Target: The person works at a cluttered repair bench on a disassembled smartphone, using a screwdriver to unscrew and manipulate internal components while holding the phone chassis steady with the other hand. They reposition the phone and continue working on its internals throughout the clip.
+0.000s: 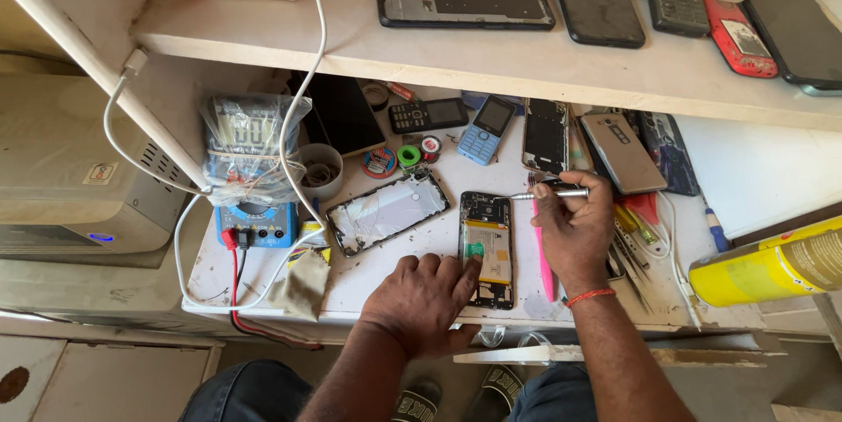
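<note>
Lying flat near the front edge of the white counter (386, 277): one opened black smartphone with its back cover off (488, 249), circuit board and yellow-labelled battery exposed, long axis pointing away from the person.

Left hand (421, 299): palm down, fingers loosely curled, fingertips pressed on the lower left part of the opened phone; it grips nothing.

Right hand (574, 225): closed around a slim silver metal screwdriver (551, 195), held level, tip pointing left just above the phone's top right corner. A red thread band circles that wrist.

Just left of the phone: a detached phone frame with a pale silvery inner panel (388, 211), lying at a slant.

Further left: a blue digital multimeter (256, 222) with red and black leads, and a display unit wrapped in clear plastic (250, 146).

Back of the counter: a light blue keypad phone (485, 129), a black keypad phone (428, 114), a grey smartphone face down (623, 153).

Right edge: a yellow spray can lying on its side (767, 264).

Upper white shelf (491, 58): several more handsets and one red keypad phone (741, 36).
</note>
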### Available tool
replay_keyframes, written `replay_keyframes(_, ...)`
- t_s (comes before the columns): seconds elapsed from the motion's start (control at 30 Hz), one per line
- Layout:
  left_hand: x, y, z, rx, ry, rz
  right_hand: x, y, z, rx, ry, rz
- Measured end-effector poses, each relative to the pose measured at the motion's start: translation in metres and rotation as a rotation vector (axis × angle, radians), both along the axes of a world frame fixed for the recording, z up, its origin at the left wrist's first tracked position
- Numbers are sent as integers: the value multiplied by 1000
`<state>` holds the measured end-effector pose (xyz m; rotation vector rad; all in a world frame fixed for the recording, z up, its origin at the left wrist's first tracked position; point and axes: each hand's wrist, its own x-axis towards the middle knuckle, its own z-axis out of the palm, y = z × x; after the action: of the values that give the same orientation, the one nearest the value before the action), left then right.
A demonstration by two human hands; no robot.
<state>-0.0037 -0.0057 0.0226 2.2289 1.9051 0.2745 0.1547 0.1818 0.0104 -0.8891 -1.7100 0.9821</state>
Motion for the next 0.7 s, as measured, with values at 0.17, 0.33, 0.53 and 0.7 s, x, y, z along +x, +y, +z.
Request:
replay_keyframes(0.17,0,0,0,10,4,-3,-2,-1,0,-12,-18,-12)
replay_keyframes(0.33,0,0,-2,26,14,-7,-3,-3,-1,-4,-64,-29)
replay_keyframes(0.53,0,-1,-3,28,7,-4,-2,-3,-1,25,-16,5)
replay_keyframes(0.7,0,0,-2,31,14,-5,-2,-5,1,58,-78,-17)
